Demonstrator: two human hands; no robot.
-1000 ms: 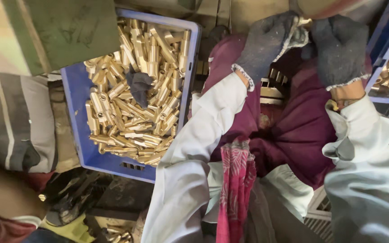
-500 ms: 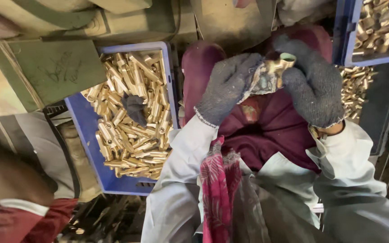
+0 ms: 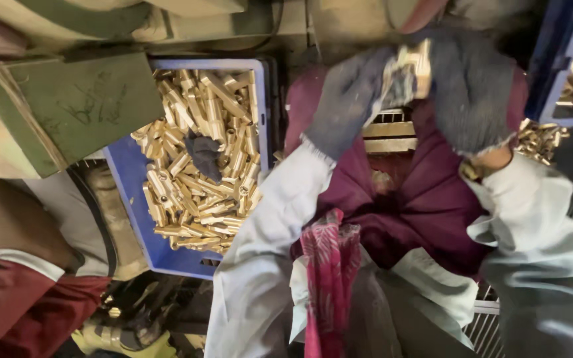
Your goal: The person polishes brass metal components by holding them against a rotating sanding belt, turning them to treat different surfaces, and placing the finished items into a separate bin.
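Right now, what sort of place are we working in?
Most likely a metal-parts workshop or small factory. A blue crate is heaped with brass parts, the left hand and right hand wear grey work gloves and hold brass pieces, and a worn green machine stands close by.

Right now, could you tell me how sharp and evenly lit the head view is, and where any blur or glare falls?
Head view: motion blur softens both gloved hands, the left hand and right hand, and the brass piece between them; the brass parts in the blue crate are sharper, with bright glints; the lower left corner falls into shadow; the pale sleeves look slightly smeared.
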